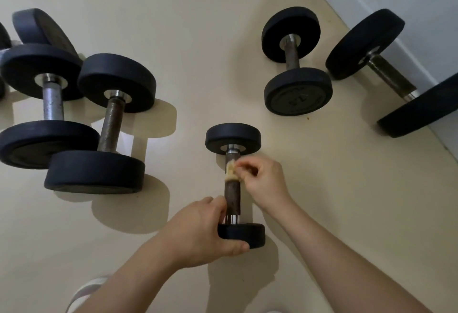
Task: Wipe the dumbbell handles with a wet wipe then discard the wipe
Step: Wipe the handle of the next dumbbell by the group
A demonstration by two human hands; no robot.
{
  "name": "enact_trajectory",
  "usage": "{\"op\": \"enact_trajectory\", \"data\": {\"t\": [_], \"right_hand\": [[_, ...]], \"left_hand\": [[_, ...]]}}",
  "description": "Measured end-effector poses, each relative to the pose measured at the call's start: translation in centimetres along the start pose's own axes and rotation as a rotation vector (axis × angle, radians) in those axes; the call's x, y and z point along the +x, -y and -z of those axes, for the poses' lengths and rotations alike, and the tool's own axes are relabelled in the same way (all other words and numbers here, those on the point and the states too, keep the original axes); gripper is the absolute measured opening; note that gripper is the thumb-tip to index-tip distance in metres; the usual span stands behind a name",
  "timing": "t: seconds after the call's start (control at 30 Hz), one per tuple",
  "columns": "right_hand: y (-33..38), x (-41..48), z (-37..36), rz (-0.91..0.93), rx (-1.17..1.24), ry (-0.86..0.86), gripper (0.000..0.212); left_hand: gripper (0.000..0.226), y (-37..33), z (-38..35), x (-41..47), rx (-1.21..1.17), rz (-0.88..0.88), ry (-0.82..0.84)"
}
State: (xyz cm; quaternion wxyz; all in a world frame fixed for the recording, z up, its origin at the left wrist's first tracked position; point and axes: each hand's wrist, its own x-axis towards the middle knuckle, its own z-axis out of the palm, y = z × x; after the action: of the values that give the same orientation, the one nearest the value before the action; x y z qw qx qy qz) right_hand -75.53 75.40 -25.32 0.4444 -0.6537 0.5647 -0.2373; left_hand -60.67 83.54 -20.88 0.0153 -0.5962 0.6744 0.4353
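**On the pale cream floor (198,52), handle-cleaning in close view**

Lying at the centre is a small black dumbbell (233,137) with a rusty brown metal handle (232,196), its length running away from the person. The right hand (262,178) pinches a crumpled cream-coloured wet wipe (230,170) between thumb and fingers (244,164) and holds it against the far half of the handle, just below the far plate. The left hand (205,228) grips the near end: its fingers are curled at the handle beside the near plate, and the thumb lies under that plate's rim.

Two larger black dumbbells (109,124) lie side by side to the left, touching. A medium black dumbbell (295,62) rests well apart at upper right, and a big black dumbbell (386,74) lies along the white wall (409,2).
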Motion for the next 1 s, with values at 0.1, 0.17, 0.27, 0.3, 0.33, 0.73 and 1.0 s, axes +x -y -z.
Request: {"op": "enact_trajectory", "data": {"t": [0.1,0.17,0.27,0.3,0.33,0.73,1.0], "right_hand": [[0.2,-1.2,-1.4,-0.026,0.020,-0.006,0.013],[0.2,-3.5,-1.4,-0.039,-0.008,0.175,0.015],[0.9,-0.9,-1.6,0.003,-0.031,0.114,0.011],[1.4,0.4,-1.7,0.012,-0.031,0.048,0.011],[1.9,1.1,-2.0,0.004,-0.034,0.010,0.011],[2.3,-1.1,-4.6,-0.024,-0.012,-0.005,0.012],[2.9,1.7,-5.4,0.054,-0.007,-0.027,0.012]], "left_hand": [[0.047,1.3,-0.3,-0.6,-0.120,0.066,-0.064],[0.045,2.1,0.3,-1.4,-0.204,0.094,-0.028],[0.036,2.4,1.2,-1.7,-0.206,0.088,-0.008],[0.034,2.2,1.3,-1.7,-0.175,0.080,-0.018],[0.034,2.1,1.4,-1.8,-0.143,0.071,-0.026],[0.036,2.5,0.0,-4.9,0.010,-0.018,-0.210],[0.035,3.7,0.9,-5.2,0.017,0.106,-0.285]]}}
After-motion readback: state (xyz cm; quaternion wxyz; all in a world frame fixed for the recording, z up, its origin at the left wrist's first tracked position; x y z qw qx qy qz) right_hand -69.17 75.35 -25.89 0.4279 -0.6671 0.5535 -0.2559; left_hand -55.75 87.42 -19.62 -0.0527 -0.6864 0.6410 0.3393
